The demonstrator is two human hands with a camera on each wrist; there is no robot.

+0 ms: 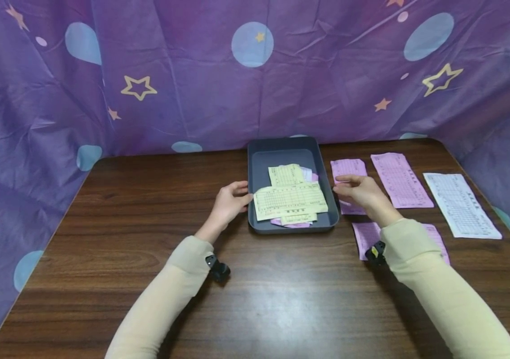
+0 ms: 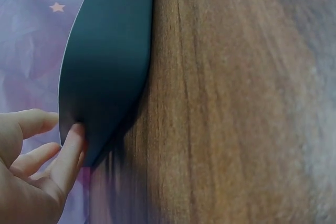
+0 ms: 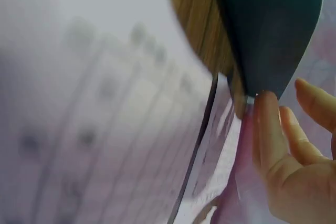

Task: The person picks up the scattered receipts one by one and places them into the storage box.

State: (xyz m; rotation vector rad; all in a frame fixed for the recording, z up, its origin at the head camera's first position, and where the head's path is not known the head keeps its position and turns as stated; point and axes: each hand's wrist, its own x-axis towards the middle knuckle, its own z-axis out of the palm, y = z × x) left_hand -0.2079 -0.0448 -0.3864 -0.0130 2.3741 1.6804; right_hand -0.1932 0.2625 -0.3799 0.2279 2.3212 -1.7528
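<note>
The left arm (image 1: 160, 301) and right arm (image 1: 454, 301) reach forward, angled inward. The left hand (image 1: 229, 203) and right hand (image 1: 365, 195) face each other, well apart, with fingers (image 3: 270, 132) loosely extended.

Your head view is evenly lit and fairly sharp, with a soft white glare on the near middle of the desk (image 1: 255, 269). Dark shadows fall beside your left sleeve (image 1: 156, 299) and right sleeve (image 1: 439, 279). Print on the yellow slips (image 1: 291, 197) is too small to read. Your left wrist view is dimmer and cooler; shadow hugs the foot of the tray (image 2: 105, 51), and pale haze veils part of the wood. In your right wrist view, the nearest slip (image 3: 115, 114) is out of focus, its print smeared, its top washed out.
</note>
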